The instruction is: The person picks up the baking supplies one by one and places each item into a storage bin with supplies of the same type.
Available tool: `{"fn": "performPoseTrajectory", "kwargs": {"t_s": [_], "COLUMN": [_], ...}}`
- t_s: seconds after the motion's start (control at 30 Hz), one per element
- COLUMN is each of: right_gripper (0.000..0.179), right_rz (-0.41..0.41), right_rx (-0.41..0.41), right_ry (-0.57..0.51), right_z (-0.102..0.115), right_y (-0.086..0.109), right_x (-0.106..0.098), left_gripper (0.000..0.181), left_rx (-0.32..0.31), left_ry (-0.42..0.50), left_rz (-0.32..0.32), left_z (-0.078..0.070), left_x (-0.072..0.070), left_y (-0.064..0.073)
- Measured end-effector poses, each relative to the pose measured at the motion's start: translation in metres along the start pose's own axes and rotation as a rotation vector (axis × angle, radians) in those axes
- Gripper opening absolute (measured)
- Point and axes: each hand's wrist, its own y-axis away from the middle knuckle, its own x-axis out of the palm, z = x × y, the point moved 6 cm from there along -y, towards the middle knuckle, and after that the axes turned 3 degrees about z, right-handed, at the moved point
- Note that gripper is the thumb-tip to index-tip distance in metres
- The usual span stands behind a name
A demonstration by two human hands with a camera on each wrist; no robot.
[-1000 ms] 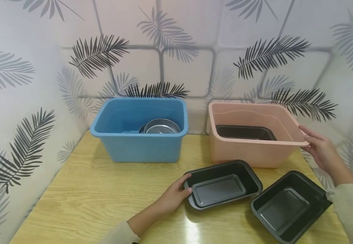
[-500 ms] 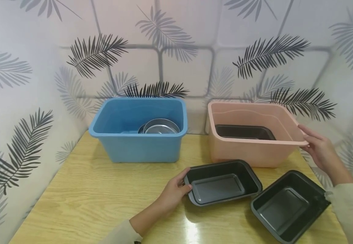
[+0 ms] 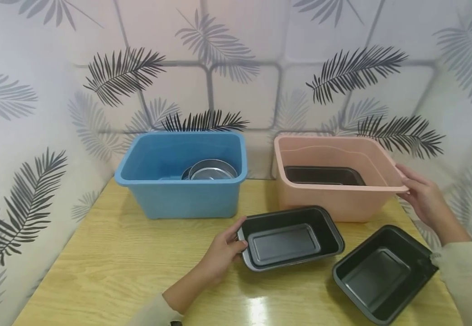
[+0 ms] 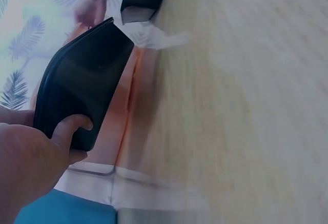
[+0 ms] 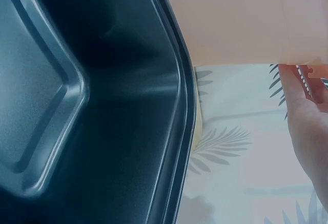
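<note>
My left hand (image 3: 218,254) grips the left end of a dark loaf pan (image 3: 288,244), thumb over its near edge. In the left wrist view the loaf pan (image 4: 87,75) looks lifted off the table, its underside tilted toward the camera. My right hand (image 3: 426,199) holds the right rim of a pink bin (image 3: 325,201). Inside that bin lies another dark pan (image 3: 321,175), partly hidden by the front wall. A second dark loaf pan (image 3: 376,276) sits on the table below my right forearm, and it fills much of the right wrist view.
A blue bin (image 3: 191,199) stands at the back left, with round metal tins (image 3: 213,168) inside at its right end. Both bins are near the leaf-patterned wall (image 3: 260,36). The wooden table (image 3: 138,262) reaches forward and left of them.
The held loaf pan has shifted slightly left and up in the head view, together with my left hand. My right hand keeps its hold on the pink bin's rim.
</note>
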Motion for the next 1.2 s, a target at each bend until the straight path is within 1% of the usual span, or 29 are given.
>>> {"fn": "performPoseTrajectory", "kwargs": {"t_s": [0.1, 0.23, 0.37, 0.5, 0.6, 0.7, 0.83, 0.97, 1.07, 1.2], "right_gripper": [0.058, 0.061, 0.063, 0.065, 0.064, 0.063, 0.062, 0.061, 0.062, 0.064], "right_rz": [0.002, -0.013, -0.015, -0.005, 0.002, 0.021, 0.050, 0.054, 0.043, 0.033], "right_rx": [-0.001, 0.024, 0.047, 0.059, 0.066, 0.064, 0.058, 0.057, 0.070, 0.085], "right_ry": [0.026, 0.056, 0.104, 0.148, 0.132, 0.120, 0.100, 0.097, 0.127, 0.145], "right_z": [0.001, 0.001, 0.002, 0.002, 0.001, 0.000, -0.001, 0.000, 0.000, 0.000], "right_y": [-0.001, -0.002, -0.001, 0.000, 0.000, -0.001, -0.001, 0.000, 0.001, 0.001], "right_x": [0.001, 0.002, 0.003, 0.003, 0.003, 0.004, 0.005, 0.004, 0.002, 0.001], "left_gripper": [0.070, 0.070, 0.068, 0.066, 0.067, 0.067, 0.067, 0.067, 0.067, 0.066], "left_rx": [0.001, 0.003, -0.008, -0.009, -0.010, -0.022, -0.045, -0.044, -0.033, -0.018], "left_ry": [-0.002, 0.006, -0.015, -0.045, -0.055, -0.062, -0.053, -0.045, -0.042, -0.037], "left_rz": [0.001, 0.003, 0.004, 0.028, 0.051, 0.065, 0.078, 0.108, 0.135, 0.151], "left_z": [-0.007, -0.019, -0.031, -0.044, -0.051, -0.056, -0.057, -0.062, -0.067, -0.076], "left_x": [-0.001, 0.000, 0.001, 0.003, 0.005, 0.006, 0.007, 0.012, 0.016, 0.021], "left_y": [0.001, 0.002, 0.003, 0.003, 0.003, 0.003, 0.005, 0.005, 0.001, -0.008]}}
